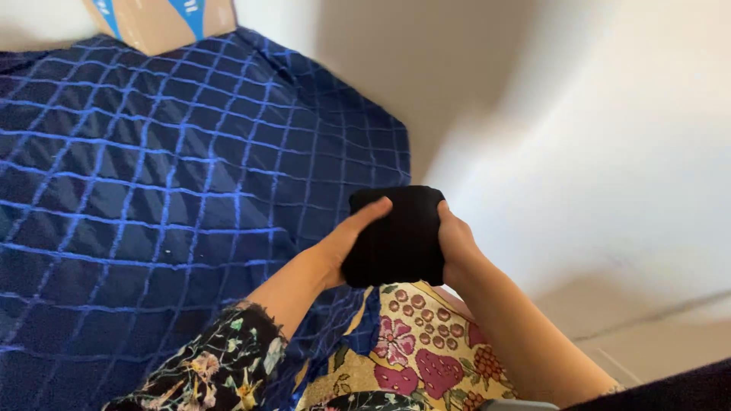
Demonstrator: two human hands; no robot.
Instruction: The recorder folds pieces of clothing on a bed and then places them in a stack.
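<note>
A folded black cloth [397, 237], thick and roughly square, is held up between both hands above the edge of the bed. My left hand [343, 242] grips its left side with the thumb laid across the top corner. My right hand [457, 243] clasps the right side, its fingers hidden behind the cloth. Below the cloth lies a yellow fabric with red and pink floral print [415, 350]. My left forearm wears a dark floral sleeve [221, 365].
A dark blue bedcover with a light blue diamond grid [152, 190] fills the left half. A brown cardboard box with blue tape [160, 19] sits at its far end. White wall [579, 137] and pale floor [647, 335] lie to the right.
</note>
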